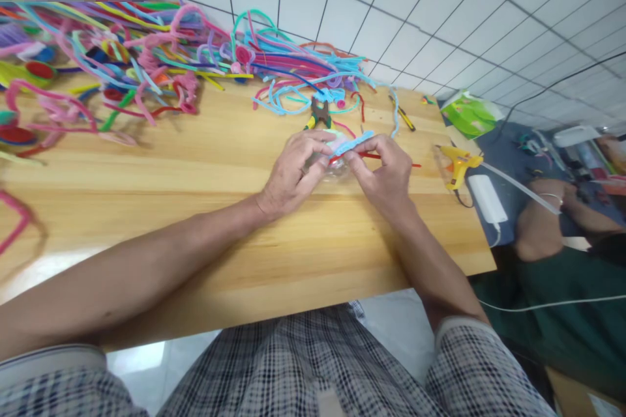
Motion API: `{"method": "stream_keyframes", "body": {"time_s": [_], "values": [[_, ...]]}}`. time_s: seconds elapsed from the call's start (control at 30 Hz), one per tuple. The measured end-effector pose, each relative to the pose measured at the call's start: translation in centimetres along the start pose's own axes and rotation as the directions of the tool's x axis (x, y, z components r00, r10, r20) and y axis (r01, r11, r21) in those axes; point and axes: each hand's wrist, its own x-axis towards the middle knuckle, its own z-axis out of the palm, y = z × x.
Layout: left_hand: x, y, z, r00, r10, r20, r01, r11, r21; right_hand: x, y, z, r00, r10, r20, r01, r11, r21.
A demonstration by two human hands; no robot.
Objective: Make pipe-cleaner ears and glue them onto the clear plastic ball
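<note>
Over the middle of the wooden table, my left hand [300, 169] and my right hand [384, 169] come close together. Between their fingertips lies a light blue fuzzy pipe cleaner piece [356, 142], which both hands pinch. A red pipe cleaner [411, 164] runs beneath the fingers and sticks out to the right. Something clear and rounded [335, 169] shows under the hands; its kind cannot be made out. Just beyond my left hand lie pliers [320, 114] with dark jaws and green-yellow handles.
Heaps of coloured pipe cleaners [303, 68] line the table's back and left. A yellow-black cutter [403, 114] lies behind my right hand. At the right edge are a yellow glue gun [458, 166], a white block [488, 199] and a green packet [469, 114]. Another person's arm [540, 221] is at right.
</note>
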Motion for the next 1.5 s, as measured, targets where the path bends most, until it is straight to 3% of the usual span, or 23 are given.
{"method": "stream_keyframes", "body": {"time_s": [0.3,0.5,0.73,0.93,1.07,1.2,1.4,1.5], "values": [[0.4,-0.2,0.2,0.998,-0.062,-0.004,0.062,0.997,0.037,-0.2,-0.3,0.1,1.0,0.009,-0.011,-0.009,1.0,-0.022],[0.7,-0.2,0.0,0.999,-0.043,-0.025,0.042,0.999,-0.03,-0.1,-0.3,0.1,0.999,0.053,0.007,-0.053,0.999,-0.01],[0.9,-0.8,-0.5,0.986,-0.144,0.086,0.146,0.989,-0.014,0.1,-0.5,0.0,0.993,0.105,0.045,-0.105,0.994,0.005],[0.9,-1.1,-0.1,0.969,-0.207,0.132,0.226,0.962,-0.152,0.0,-0.4,0.5,0.993,0.105,0.057,-0.105,0.994,-0.013],[0.8,-1.5,0.1,0.962,-0.238,0.134,0.262,0.943,-0.207,-0.2,-0.4,0.6,0.999,0.014,-0.041,-0.016,0.999,-0.051],[0.7,-2.0,0.4,0.959,-0.262,0.104,0.279,0.933,-0.225,-1.3,-0.7,0.2,0.988,-0.078,-0.136,0.051,0.98,-0.195],[0.6,-2.1,0.7,0.961,-0.268,0.073,0.278,0.932,-0.234,-2.8,-0.7,0.8,0.968,-0.249,-0.036,0.24,0.957,-0.164],[0.7,-2.2,0.7,0.962,-0.263,0.074,0.273,0.935,-0.225,-2.8,-0.6,1.3,0.96,-0.28,-0.001,0.275,0.944,-0.182]]}}
